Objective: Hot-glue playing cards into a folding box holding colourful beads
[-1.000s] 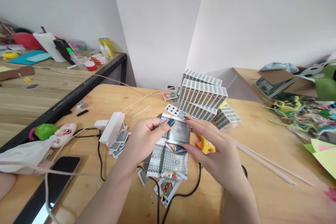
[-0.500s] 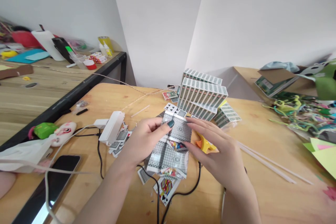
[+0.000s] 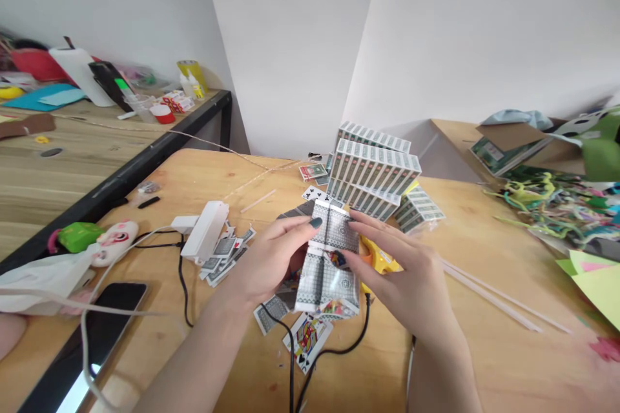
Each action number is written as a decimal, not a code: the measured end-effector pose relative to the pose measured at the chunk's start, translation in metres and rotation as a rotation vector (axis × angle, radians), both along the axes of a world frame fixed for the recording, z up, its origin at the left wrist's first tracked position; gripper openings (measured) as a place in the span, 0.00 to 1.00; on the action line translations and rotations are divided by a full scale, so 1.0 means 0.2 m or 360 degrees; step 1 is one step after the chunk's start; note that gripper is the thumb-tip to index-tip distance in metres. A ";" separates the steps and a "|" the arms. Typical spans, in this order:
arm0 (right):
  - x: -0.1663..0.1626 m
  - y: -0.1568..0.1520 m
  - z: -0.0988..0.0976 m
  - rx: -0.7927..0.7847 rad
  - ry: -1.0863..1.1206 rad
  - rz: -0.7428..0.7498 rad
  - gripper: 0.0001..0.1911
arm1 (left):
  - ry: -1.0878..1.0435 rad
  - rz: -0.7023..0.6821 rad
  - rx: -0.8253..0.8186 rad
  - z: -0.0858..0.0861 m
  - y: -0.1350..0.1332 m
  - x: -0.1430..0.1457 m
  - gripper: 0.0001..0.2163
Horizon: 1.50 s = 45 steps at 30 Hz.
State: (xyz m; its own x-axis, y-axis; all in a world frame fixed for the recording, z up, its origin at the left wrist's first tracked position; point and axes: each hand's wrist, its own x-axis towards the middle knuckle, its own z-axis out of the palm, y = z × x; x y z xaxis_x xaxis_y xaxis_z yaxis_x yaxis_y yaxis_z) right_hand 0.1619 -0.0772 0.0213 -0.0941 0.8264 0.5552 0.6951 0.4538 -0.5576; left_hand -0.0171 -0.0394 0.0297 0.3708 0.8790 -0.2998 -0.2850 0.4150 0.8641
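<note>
Between my two hands is a folded box shape made of playing cards (image 3: 332, 277), grey patterned backs outward, with coloured card faces showing at its openings. My left hand (image 3: 276, 251) grips its left side, thumb on the upper part. On the right edge, my right hand (image 3: 397, 258) pinches it with thumb and fingers. Behind my right fingers lies a yellow and orange glue gun (image 3: 380, 262), partly hidden, its black cord (image 3: 361, 339) running forward. Below the card piece rest a face card (image 3: 306, 339) and a face-down card (image 3: 271, 315).
Rows of upright card structures (image 3: 375, 171) stand at the back, beside a red card box (image 3: 312, 171). On the left are cut cards (image 3: 225, 255), a white power strip (image 3: 206, 231) and a phone (image 3: 92, 348). Clear sticks (image 3: 494, 297) and coloured pipe cleaners (image 3: 557, 216) lie at right.
The card piece has moved slightly right and turned more upright, with both hands keeping hold of it. The view has shifted a little.
</note>
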 end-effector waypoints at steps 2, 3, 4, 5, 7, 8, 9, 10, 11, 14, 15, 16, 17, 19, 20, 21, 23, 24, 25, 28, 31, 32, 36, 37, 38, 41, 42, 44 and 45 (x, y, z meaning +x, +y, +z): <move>0.00 0.00 0.00 0.0007 0.0007 -0.0021 0.12 | -0.0015 -0.0023 0.0016 -0.01 0.00 0.01 0.10; 0.00 0.01 0.00 0.0004 0.0016 -0.0014 0.12 | -0.0003 -0.0029 0.0033 -0.02 0.00 0.01 0.10; 0.00 0.01 0.00 -0.0004 0.0026 0.0001 0.12 | 0.0019 -0.0027 0.0055 -0.03 0.00 0.01 0.11; 0.00 0.01 0.00 -0.0019 0.0035 0.0016 0.13 | 0.0054 -0.0022 0.0077 -0.03 0.00 0.00 0.11; 0.00 0.01 0.00 -0.0037 0.0045 0.0030 0.13 | 0.0155 0.0000 0.0122 -0.05 0.00 0.00 0.12; 0.00 0.00 0.00 -0.0035 0.0042 0.0026 0.13 | 0.0208 0.0012 0.0142 -0.05 0.00 0.00 0.13; 0.01 0.00 0.00 -0.0024 0.0035 0.0016 0.13 | 0.0249 0.0020 0.0158 -0.06 0.00 0.00 0.13; 0.01 0.00 0.00 -0.0015 0.0025 0.0006 0.13 | 0.0274 0.0024 0.0169 -0.06 0.00 0.00 0.13; 0.01 0.00 0.00 -0.0004 0.0013 -0.0001 0.13 | 0.0281 0.0024 0.0175 -0.06 0.00 0.00 0.13; 0.01 0.00 0.00 0.0026 -0.0023 -0.0016 0.13 | 0.0245 0.0017 0.0186 -0.07 0.00 0.00 0.13; 0.01 0.00 0.01 0.0031 -0.0033 -0.0018 0.13 | 0.0239 0.0017 0.0191 -0.08 0.00 0.00 0.13; 0.01 0.00 0.01 0.0030 -0.0041 -0.0019 0.13 | 0.0245 0.0021 0.0195 -0.08 0.00 0.00 0.14; 0.01 -0.01 0.01 0.0024 -0.0045 -0.0019 0.13 | 0.0260 0.0028 0.0199 -0.09 0.00 0.00 0.14; 0.00 -0.01 0.02 -0.0010 -0.0039 -0.0022 0.13 | 0.0303 0.0061 0.0208 -0.09 0.00 0.00 0.14; 0.01 -0.01 0.02 -0.0035 -0.0027 -0.0021 0.13 | 0.0322 0.0077 0.0210 -0.09 0.00 0.00 0.14; 0.01 -0.01 0.02 -0.0057 -0.0010 -0.0019 0.13 | 0.0336 0.0094 0.0214 -0.10 0.00 0.00 0.14; 0.01 -0.02 0.02 -0.0094 0.0025 -0.0010 0.13 | 0.0347 0.0104 0.0213 -0.09 0.00 0.01 0.15; 0.01 -0.02 0.02 -0.0106 0.0040 -0.0004 0.13 | 0.0347 0.0092 0.0208 -0.09 0.00 0.01 0.14; 0.02 -0.02 0.02 -0.0118 0.0053 0.0002 0.13 | 0.0344 0.0074 0.0202 -0.08 0.00 0.01 0.14; 0.03 -0.02 0.02 -0.0146 0.0072 0.0022 0.13 | 0.0355 0.0032 0.0200 -0.06 0.00 0.02 0.14; 0.04 -0.02 0.01 -0.0137 0.0072 0.0044 0.14 | 0.0395 0.0047 0.0235 -0.05 0.00 0.03 0.14; 0.04 -0.02 0.01 -0.0131 0.0066 0.0051 0.14 | 0.0407 0.0048 0.0244 -0.05 0.00 0.03 0.14; 0.05 -0.03 0.02 -0.0142 0.0016 0.0068 0.16 | 0.0449 0.0040 0.0281 -0.06 -0.01 0.03 0.14; 0.05 -0.03 0.02 -0.0146 0.0000 0.0072 0.16 | 0.0458 0.0040 0.0289 -0.06 -0.01 0.03 0.14; 0.05 -0.03 0.02 -0.0150 -0.0013 0.0075 0.16 | 0.0464 0.0039 0.0296 -0.06 0.00 0.03 0.14; 0.06 -0.03 0.02 -0.0161 -0.0050 0.0095 0.17 | 0.0472 0.0026 0.0308 -0.07 0.00 0.03 0.14; 0.06 -0.03 0.02 -0.0166 -0.0065 0.0105 0.17 | 0.0475 0.0020 0.0307 -0.07 0.00 0.03 0.15; 0.07 -0.03 0.02 -0.0164 -0.0100 0.0125 0.17 | 0.0472 0.0013 0.0292 -0.06 0.00 0.03 0.15; 0.07 -0.02 0.02 -0.0161 -0.0116 0.0131 0.17 | 0.0469 0.0007 0.0280 -0.06 0.01 0.03 0.15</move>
